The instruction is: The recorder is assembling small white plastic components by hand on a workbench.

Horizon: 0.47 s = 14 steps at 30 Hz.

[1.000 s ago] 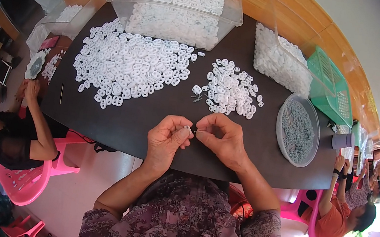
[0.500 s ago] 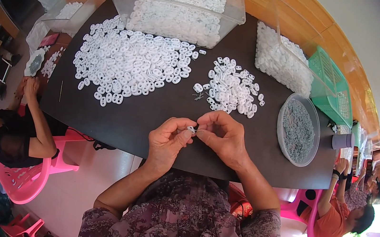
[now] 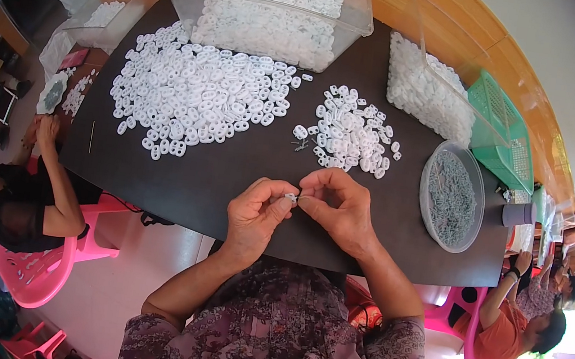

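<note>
My left hand point(image 3: 260, 211) and my right hand point(image 3: 336, 204) meet over the near edge of the dark table point(image 3: 215, 177). Between their fingertips they pinch a small white plastic piece point(image 3: 291, 197). My right hand's thumb and forefinger press in at that piece from the right, and whether they hold something thin of their own is too small to tell. Just beyond the hands lies a small pile of white plastic pieces point(image 3: 351, 130), with a few thin metal bits point(image 3: 301, 144) at its left edge. A large pile of the same white pieces point(image 3: 197, 95) spreads to the left.
A clear bin of white pieces point(image 3: 274, 5) stands at the back, another clear bin point(image 3: 426, 89) at back right, beside a green basket point(image 3: 504, 132). A round clear tub of grey metal parts point(image 3: 451, 194) sits right. Other people sit on pink chairs at both sides.
My hands have stayed together at the table's near edge; the fingers shifted slightly around the small white piece. Nothing else on the table moved.
</note>
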### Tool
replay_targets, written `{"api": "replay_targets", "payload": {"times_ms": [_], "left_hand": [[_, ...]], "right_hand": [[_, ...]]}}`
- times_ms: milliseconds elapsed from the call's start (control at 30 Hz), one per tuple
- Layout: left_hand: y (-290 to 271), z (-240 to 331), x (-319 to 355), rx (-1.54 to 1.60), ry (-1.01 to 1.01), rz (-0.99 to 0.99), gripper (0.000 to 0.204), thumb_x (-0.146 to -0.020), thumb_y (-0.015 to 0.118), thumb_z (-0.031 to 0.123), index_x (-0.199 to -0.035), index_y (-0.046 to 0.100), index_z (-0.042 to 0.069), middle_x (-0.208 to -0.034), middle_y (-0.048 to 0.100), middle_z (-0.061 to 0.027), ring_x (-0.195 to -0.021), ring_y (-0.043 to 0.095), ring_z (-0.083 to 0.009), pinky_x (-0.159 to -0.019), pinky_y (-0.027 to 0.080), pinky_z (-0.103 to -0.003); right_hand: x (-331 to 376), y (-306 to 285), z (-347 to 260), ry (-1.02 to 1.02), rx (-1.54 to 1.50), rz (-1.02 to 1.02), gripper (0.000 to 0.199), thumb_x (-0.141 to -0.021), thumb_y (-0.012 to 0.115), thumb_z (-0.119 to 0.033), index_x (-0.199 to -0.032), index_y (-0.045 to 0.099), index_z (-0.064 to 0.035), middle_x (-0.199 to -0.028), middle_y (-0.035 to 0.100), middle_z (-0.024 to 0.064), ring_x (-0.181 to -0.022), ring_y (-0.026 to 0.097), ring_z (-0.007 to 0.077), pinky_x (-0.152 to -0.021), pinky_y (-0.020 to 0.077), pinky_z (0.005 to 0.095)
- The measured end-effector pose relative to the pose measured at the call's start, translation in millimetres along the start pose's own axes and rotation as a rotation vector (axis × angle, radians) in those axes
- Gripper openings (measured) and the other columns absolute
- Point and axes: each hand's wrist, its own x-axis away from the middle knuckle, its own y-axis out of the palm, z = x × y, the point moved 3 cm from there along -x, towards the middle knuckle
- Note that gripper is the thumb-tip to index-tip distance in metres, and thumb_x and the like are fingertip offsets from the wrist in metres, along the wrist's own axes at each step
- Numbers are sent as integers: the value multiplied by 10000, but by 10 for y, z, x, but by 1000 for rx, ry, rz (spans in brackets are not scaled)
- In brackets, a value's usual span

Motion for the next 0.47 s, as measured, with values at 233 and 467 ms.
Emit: {"api": "replay_targets", "payload": {"times_ms": [233,467], "left_hand": [[23,33,8,-35,6,5,110,-891,571,14,-984,613,-28,-846,539,-17,-700,518,-63,-625,431,-186],[21,38,9,-71,20,6,111,-891,569,15,-985,616,-20,-843,541,-21,-698,520,-64,-624,434,-190]], "right_hand": [[1,-4,-20,1,36,-2,181,-788,656,15,-961,604,1,-849,587,-2,-761,529,49,-684,452,210],[8,-6,-26,-20,63,-3,177,-787,655,16,-957,609,-4,-850,594,-2,-763,532,48,-685,452,209]]}}
